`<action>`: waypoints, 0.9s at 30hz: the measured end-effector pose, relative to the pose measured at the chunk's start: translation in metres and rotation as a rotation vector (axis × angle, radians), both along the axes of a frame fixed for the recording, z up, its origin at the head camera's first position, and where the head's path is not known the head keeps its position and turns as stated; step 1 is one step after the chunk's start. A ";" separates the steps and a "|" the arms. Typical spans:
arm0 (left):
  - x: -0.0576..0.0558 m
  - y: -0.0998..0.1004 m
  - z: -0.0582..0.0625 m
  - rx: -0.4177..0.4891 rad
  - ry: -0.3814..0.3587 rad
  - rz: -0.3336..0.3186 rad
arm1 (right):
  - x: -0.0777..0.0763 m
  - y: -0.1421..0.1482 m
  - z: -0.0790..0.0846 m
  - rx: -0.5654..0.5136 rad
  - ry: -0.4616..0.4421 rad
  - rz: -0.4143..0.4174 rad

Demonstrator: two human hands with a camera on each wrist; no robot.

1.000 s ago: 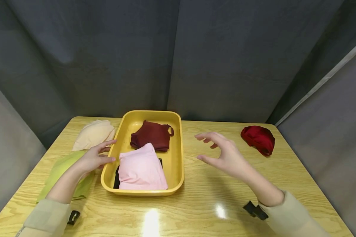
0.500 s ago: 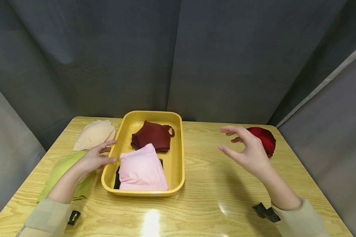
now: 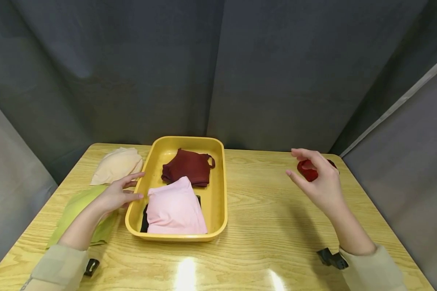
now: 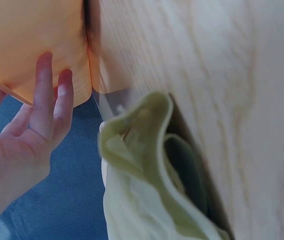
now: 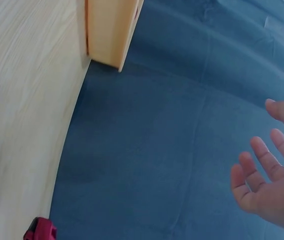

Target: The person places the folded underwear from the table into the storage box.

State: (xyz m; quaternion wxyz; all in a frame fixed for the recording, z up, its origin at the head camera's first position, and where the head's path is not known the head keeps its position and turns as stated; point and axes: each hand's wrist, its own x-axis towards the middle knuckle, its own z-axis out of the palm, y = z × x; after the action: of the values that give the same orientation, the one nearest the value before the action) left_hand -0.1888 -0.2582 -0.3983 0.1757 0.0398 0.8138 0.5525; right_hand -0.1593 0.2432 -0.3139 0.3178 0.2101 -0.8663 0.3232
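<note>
My left hand [image 3: 113, 197] lies against the left side of a yellow plastic tray [image 3: 223, 190], fingers spread along its rim; in the left wrist view the fingertips rest on the outer wall. My right hand [image 3: 324, 182] hangs in the air at the right, empty, thumb and fingers apart in a loose curve. Behind it is a shiny red cup-shaped garment [image 3: 307, 174], partly hidden by the hand. Inside the tray sit a folded maroon garment [image 3: 189, 166] with a strap loop and a folded pink garment [image 3: 175, 208], which covers most of a black one [image 3: 144, 220].
Left of the tray lie a cream cup-shaped garment [image 3: 115, 165] and a yellow-green cloth garment [image 3: 71, 214], partly under the left forearm. The wooden table [image 3: 262, 242] ends at dark grey curtains [image 3: 149, 81] behind and at the sides.
My right hand has moved right and slightly away from me, from beside the tray to in front of the red garment. The left hand has stayed at the tray's left side.
</note>
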 end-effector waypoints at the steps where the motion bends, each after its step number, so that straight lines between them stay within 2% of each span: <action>1: 0.000 0.000 0.000 -0.003 0.000 0.000 | -0.001 0.002 -0.001 -0.008 0.003 -0.007; 12: 0.002 0.000 0.001 -0.018 0.005 0.002 | -0.013 0.019 -0.015 -0.123 -0.005 -0.082; 27: 0.000 -0.001 0.000 -0.024 0.005 -0.001 | -0.030 0.051 -0.033 -0.198 -0.136 -0.215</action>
State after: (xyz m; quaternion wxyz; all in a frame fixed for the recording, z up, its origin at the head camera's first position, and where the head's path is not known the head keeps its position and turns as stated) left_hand -0.1891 -0.2593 -0.3984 0.1744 0.0396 0.8209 0.5423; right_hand -0.1897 0.2941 -0.3466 0.3106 0.0616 -0.8671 0.3845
